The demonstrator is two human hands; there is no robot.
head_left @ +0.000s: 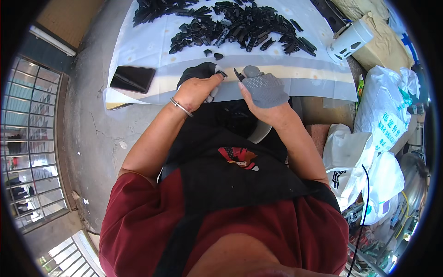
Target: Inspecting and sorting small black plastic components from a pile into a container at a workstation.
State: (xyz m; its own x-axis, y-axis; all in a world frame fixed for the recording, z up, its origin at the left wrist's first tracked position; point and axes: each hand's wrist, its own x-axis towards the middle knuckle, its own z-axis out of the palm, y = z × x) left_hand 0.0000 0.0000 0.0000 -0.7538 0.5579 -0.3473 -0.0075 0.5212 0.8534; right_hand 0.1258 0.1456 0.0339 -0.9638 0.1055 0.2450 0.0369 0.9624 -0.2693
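Note:
Above the table's near edge, my left hand point(199, 88), in a black and grey glove with bare thumb, pinches a small black plastic piece point(222, 73). Just to its right is my right hand point(265, 88), in a grey dotted glove, its fingers closed round a small dark tool with a curved, pointed tip point(238, 74). The tip and the piece are a short way apart. Most of the tool is hidden in the glove. Two loose black pieces point(218, 56) lie just beyond my hands. Farther back spreads a heap of black plastic parts point(244, 25).
A white cloth point(152, 51) with a clear sheet covers the table. A phone point(132, 79) lies at left, a white tumbler point(349, 40) at right. Below my hands, a pale bucket point(261, 132) holds black parts. White bags point(380, 111) crowd the right side.

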